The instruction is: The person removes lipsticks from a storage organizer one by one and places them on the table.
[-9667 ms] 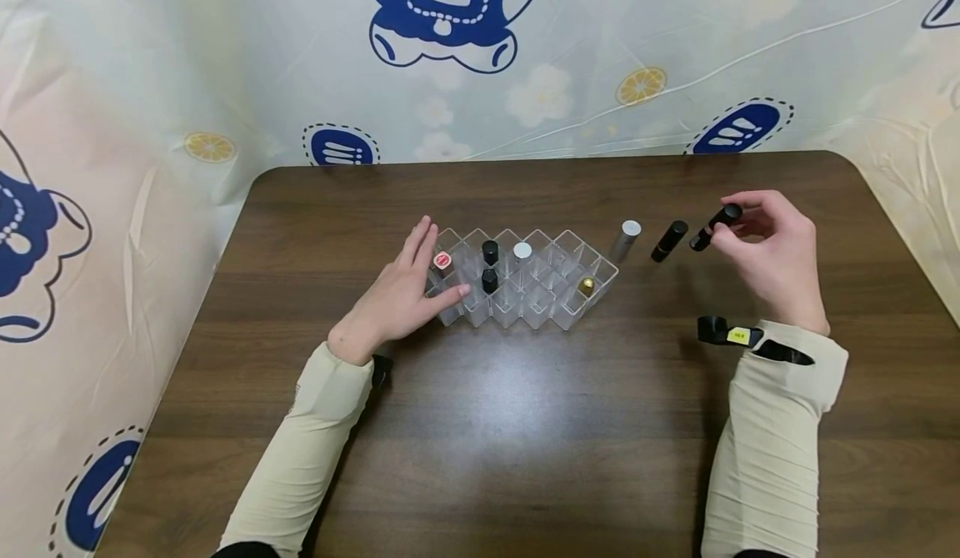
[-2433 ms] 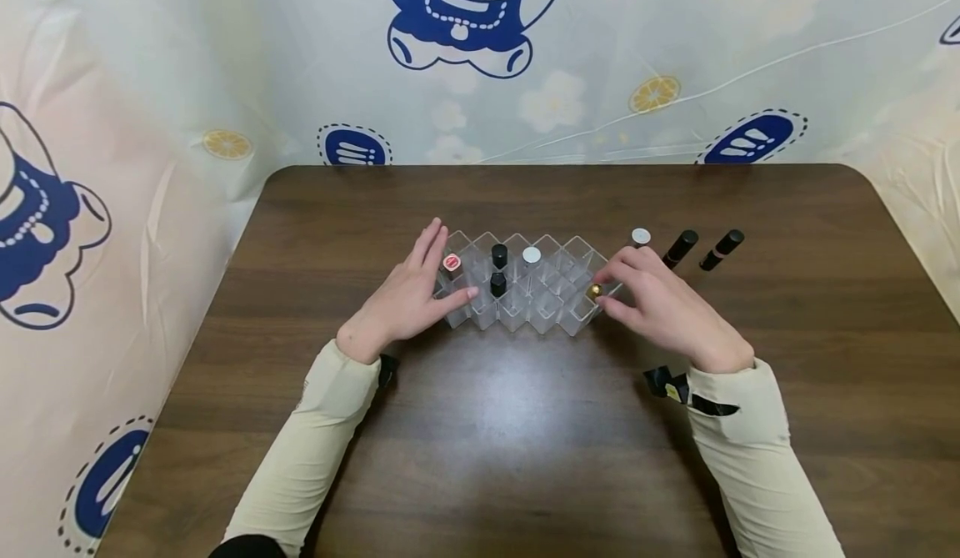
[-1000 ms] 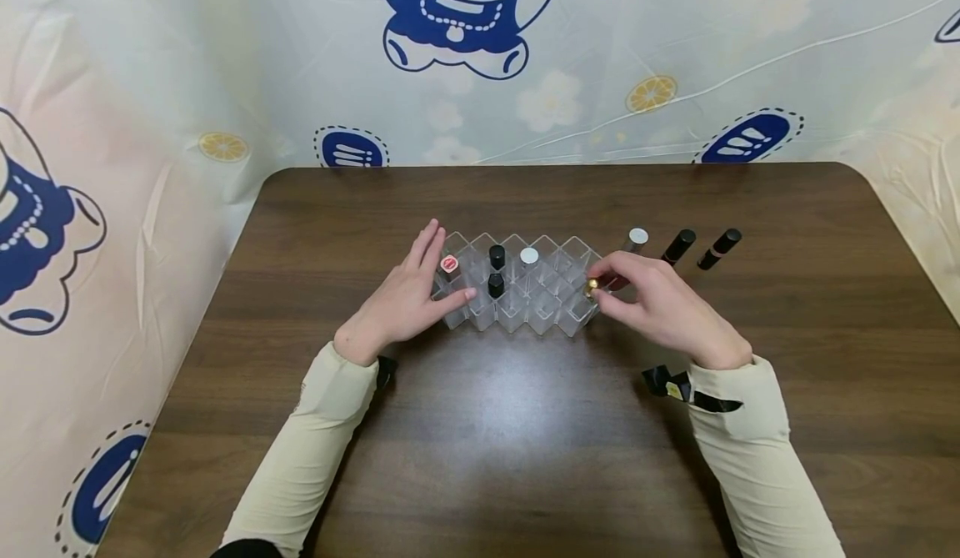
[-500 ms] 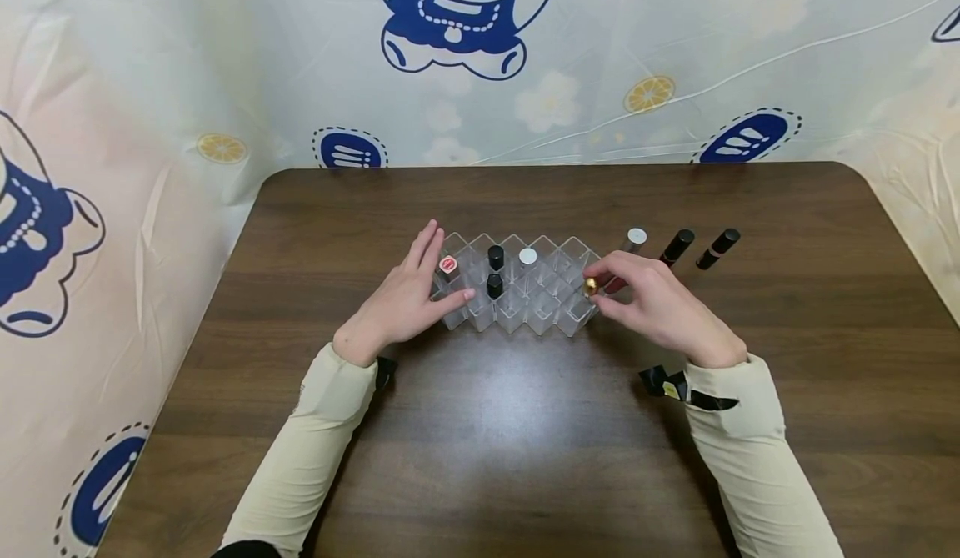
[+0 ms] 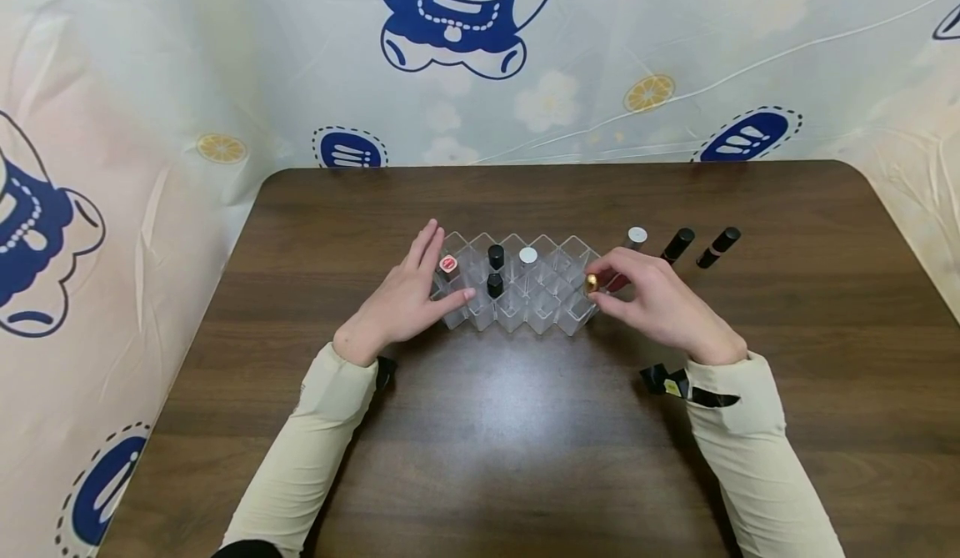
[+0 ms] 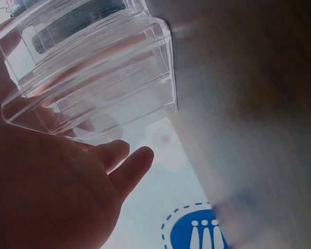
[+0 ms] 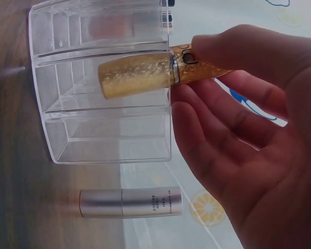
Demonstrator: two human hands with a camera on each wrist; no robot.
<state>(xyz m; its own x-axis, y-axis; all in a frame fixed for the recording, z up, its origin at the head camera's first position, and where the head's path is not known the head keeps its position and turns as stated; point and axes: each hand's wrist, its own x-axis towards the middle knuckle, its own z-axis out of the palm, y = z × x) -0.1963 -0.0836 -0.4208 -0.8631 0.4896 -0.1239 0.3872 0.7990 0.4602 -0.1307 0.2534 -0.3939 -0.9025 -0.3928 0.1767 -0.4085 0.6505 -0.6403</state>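
A clear plastic lipstick organizer with zigzag rows of compartments stands on the table. At its left end my left hand rests against it, fingers straight and thumb spread along the front. My right hand pinches a gold lipstick by its upper part at the right end. In the right wrist view, the lower half of that gold tube is inside a compartment, slightly tilted, its bottom raised above the compartment floor. Other tubes sit in the organizer: one with a red-and-white top, two black-capped ones, one white-topped.
Right of the organizer, a silver tube stands on the table, partly behind my right hand in the head view. Farther right are two black tubes. The brown wooden table ends at a patterned curtain.
Earlier, my right hand held a black tube at the far right; that tube now stands on the table. The hand moved left to the gold lipstick and raised it partway. My left hand stayed put.
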